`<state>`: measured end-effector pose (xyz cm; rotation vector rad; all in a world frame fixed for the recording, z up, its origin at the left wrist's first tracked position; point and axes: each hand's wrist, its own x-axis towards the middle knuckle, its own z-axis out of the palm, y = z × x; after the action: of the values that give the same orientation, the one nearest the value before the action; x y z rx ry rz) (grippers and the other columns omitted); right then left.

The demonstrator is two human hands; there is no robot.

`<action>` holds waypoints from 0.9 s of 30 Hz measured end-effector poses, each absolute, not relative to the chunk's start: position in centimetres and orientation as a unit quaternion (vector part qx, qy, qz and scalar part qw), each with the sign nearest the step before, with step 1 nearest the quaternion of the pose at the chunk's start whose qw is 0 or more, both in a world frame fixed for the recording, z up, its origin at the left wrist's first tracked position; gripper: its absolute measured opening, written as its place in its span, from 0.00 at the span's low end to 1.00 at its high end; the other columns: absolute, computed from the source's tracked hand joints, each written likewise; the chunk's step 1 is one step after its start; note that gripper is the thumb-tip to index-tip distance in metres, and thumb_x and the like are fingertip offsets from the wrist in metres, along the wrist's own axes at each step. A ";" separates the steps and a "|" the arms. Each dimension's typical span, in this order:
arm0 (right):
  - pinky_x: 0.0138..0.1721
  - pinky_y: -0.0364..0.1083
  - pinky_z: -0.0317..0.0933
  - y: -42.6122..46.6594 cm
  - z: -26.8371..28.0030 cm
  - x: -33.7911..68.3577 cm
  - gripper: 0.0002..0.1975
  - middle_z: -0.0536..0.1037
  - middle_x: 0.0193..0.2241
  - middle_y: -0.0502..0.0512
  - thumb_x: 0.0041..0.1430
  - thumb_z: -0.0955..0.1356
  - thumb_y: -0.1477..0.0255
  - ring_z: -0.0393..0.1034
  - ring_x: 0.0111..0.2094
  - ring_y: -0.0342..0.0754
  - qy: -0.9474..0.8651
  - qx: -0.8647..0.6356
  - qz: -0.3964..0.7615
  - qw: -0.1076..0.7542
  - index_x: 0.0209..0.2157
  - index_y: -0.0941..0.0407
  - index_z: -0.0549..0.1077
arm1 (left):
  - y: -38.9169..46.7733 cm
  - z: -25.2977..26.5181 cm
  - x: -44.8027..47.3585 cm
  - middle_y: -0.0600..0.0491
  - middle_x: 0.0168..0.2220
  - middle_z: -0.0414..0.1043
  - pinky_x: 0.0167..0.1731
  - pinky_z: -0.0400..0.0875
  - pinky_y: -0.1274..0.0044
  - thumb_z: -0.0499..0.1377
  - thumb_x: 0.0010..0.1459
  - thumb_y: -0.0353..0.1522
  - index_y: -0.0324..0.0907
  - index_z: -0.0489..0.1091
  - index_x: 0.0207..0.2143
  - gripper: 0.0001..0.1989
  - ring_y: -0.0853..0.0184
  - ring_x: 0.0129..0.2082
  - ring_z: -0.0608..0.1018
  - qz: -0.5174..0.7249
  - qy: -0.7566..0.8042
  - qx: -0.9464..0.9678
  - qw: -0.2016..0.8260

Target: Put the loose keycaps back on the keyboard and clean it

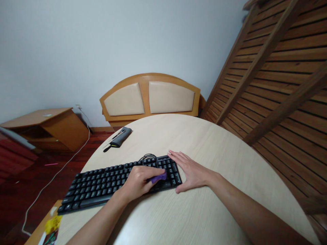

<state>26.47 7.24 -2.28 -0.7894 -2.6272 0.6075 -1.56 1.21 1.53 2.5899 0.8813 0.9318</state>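
A black keyboard lies at a slant on the round table, its left end lower in view. My left hand is closed on a purple cloth, which rests on the keys near the keyboard's right end. Part of the cloth is hidden under the fingers. My right hand touches the keyboard's right edge, thumb and fingers spread apart, with nothing held. Behind the keyboard, a coiled black cable sits on the table.
On the pale round table, a grey pouch with thin tools lies at the far left. Beyond stand a padded headboard and a wooden cabinet. A slatted wooden panel leans at right. A white cord crosses the floor.
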 end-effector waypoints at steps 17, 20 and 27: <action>0.70 0.64 0.32 5.8 -1.6 24.9 0.66 0.49 0.71 0.69 0.42 0.76 0.45 0.44 0.70 0.64 -0.932 -0.248 0.214 0.155 0.72 0.60 0.42 | 1.9 -0.6 -1.4 0.53 0.47 0.81 0.44 0.81 0.74 0.58 0.65 0.28 0.48 0.75 0.53 0.16 0.63 0.42 0.84 0.335 0.447 0.829 0.029; 0.70 0.64 0.32 5.8 -1.6 24.8 0.66 0.50 0.71 0.70 0.42 0.75 0.44 0.44 0.70 0.64 -0.931 -0.250 0.215 0.155 0.72 0.60 0.43 | 1.9 -0.7 -1.1 0.52 0.49 0.80 0.46 0.80 0.72 0.58 0.63 0.26 0.47 0.75 0.53 0.18 0.62 0.45 0.84 0.303 0.410 0.859 0.048; 0.70 0.63 0.33 6.2 -1.8 25.0 0.67 0.48 0.71 0.70 0.42 0.75 0.44 0.43 0.70 0.64 -0.927 -0.269 0.217 0.148 0.72 0.61 0.42 | 1.7 -0.3 -1.3 0.51 0.50 0.80 0.48 0.79 0.71 0.57 0.57 0.20 0.45 0.75 0.53 0.23 0.62 0.49 0.82 0.266 0.354 0.895 0.051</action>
<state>24.95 6.16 -1.84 -0.7729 -2.6658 0.6228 -1.27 1.74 -0.28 2.7245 1.0784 0.8104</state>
